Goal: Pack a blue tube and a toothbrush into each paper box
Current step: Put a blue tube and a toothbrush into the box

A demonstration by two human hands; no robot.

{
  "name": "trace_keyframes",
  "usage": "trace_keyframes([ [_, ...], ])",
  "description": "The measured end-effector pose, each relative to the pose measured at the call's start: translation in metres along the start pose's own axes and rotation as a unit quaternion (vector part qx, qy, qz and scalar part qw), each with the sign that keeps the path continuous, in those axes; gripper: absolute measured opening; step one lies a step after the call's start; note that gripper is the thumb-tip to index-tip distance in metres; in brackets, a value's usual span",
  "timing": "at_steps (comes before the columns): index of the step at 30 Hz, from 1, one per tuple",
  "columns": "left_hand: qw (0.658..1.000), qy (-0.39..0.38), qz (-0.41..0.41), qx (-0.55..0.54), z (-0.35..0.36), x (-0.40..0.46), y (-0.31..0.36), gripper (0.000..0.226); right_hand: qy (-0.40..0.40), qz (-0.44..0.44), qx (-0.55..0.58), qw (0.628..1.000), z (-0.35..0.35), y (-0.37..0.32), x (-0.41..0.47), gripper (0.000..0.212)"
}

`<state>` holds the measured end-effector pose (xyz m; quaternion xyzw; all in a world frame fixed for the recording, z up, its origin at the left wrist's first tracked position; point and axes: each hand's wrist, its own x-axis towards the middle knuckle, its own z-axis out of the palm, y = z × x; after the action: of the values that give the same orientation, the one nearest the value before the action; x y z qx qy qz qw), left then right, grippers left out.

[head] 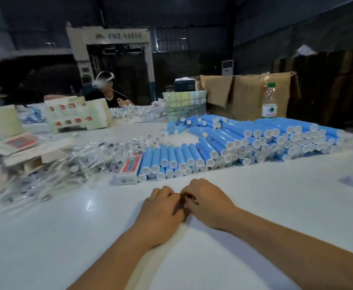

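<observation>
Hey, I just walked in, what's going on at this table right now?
A person is at a white table packing kits. Both hands, left hand and right hand, rest together on it with fingers curled, holding nothing that shows. Ahead lie stacked blue tubes, wrapped toothbrushes and one paper box. Another person sits opposite.

Your tube stack (244,143) lies on the table (276,206); left of it the paper box (129,168), further left the wrapped toothbrushes (77,162); behind it the bottle (269,101).
</observation>
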<state>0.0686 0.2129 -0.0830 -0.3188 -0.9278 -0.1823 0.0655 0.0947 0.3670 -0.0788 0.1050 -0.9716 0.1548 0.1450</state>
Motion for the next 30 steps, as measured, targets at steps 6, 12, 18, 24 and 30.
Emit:
trace_keyframes([
  [6,1.000,-0.022,-0.010,0.019,-0.002,-0.001,0.003,0.025,0.015,-0.010,0.021,1.000,0.006,0.007,0.003,0.022],
  [12,0.996,-0.053,-0.048,-0.050,-0.034,-0.005,-0.010,0.029,0.017,-0.024,0.026,0.999,0.006,0.009,0.003,0.026],
  [18,0.987,0.059,-0.130,0.068,-0.120,-0.034,-0.088,0.024,0.035,-0.024,0.039,0.998,0.014,0.022,0.006,0.032],
  [24,0.901,0.193,-0.377,0.095,-0.166,-0.103,-0.201,0.024,0.074,0.023,0.053,0.996,0.052,0.055,0.028,0.016],
  [30,0.912,0.207,-0.335,0.113,-0.156,-0.077,-0.228,0.070,-0.067,0.079,-0.008,0.995,0.076,0.068,0.045,0.022],
])
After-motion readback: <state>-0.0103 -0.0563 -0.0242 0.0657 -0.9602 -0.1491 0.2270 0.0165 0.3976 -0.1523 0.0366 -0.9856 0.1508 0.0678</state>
